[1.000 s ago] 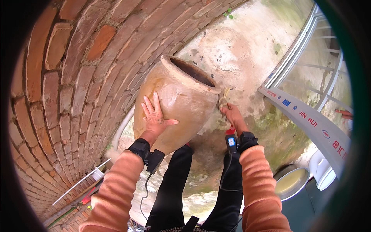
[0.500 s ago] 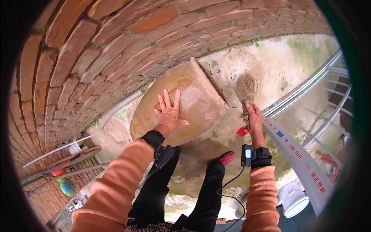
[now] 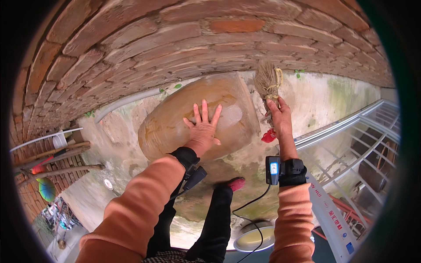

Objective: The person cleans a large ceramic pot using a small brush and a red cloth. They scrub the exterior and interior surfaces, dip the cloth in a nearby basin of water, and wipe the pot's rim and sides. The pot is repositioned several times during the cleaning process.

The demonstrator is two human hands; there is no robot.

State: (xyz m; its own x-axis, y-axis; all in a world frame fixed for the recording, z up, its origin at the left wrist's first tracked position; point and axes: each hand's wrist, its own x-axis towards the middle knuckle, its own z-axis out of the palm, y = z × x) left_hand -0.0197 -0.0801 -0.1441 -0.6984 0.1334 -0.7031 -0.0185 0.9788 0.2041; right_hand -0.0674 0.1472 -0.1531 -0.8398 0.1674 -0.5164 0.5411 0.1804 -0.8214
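Left fingers (image 3: 205,111) lie spread on a tipped jar (image 3: 173,123); right fingers (image 3: 272,106) grip a brush (image 3: 265,82).

Directly under the left hand (image 3: 203,131), the big clay jar (image 3: 173,120) blocks any way down. Beyond its fingertips, past the jar, the brick wall (image 3: 175,50) closes off the far side, with a pale pipe (image 3: 129,100) along its foot to the hand's far left. Between the jar's rim and the right hand (image 3: 281,117) lies only a narrow gap. Ahead of the right hand, the brush (image 3: 265,81) it grips fills the way; whether its tip meets the wall is unclear. Bare concrete (image 3: 313,105) opens to that hand's right, bounded nearer by a metal frame (image 3: 335,125).
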